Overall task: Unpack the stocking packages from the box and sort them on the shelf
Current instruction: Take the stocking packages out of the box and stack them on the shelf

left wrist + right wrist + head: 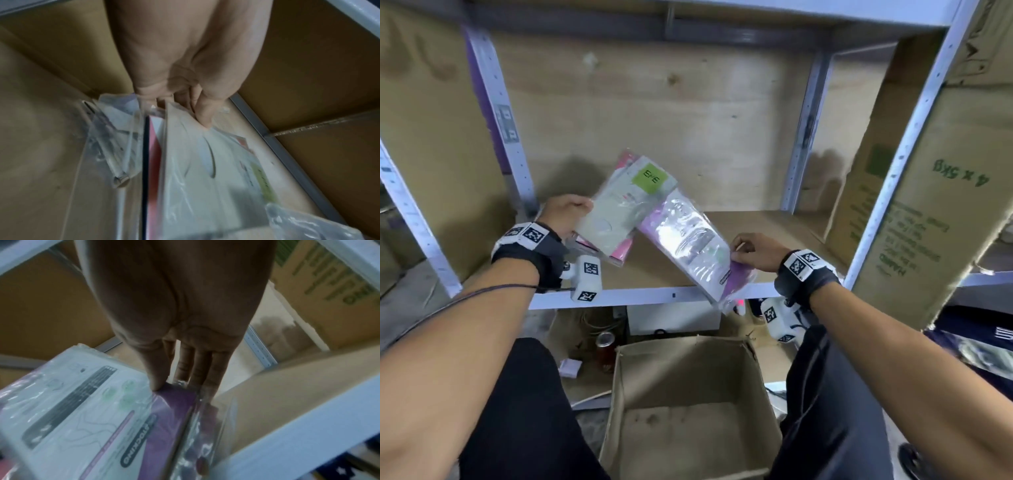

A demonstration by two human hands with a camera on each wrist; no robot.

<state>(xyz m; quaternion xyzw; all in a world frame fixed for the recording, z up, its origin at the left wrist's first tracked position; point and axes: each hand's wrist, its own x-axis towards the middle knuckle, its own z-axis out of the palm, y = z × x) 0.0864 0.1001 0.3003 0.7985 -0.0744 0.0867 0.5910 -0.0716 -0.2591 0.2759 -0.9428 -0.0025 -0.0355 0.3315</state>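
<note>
My left hand (566, 214) grips a small stack of stocking packages (619, 212) over the left of the wooden shelf board (756, 233); the top one is grey-white with a green sticker, pink ones lie under it. In the left wrist view the thumb and fingers (205, 116) pinch the grey-white package (205, 178). My right hand (751, 251) pinches the corner of a purple stocking package (695, 243) in clear wrap, tilted over the shelf's front rail. The right wrist view shows the thumb on the purple package (98, 415), fingers beneath. The cardboard box (688, 404) below shows no packages.
Metal shelf uprights (496, 113) frame the bay, with a front rail (654, 296). A tall printed carton (921, 212) stands at the right. Under the shelf lie a jar (606, 351), a white box (674, 320) and cables. My dark-trousered legs flank the box.
</note>
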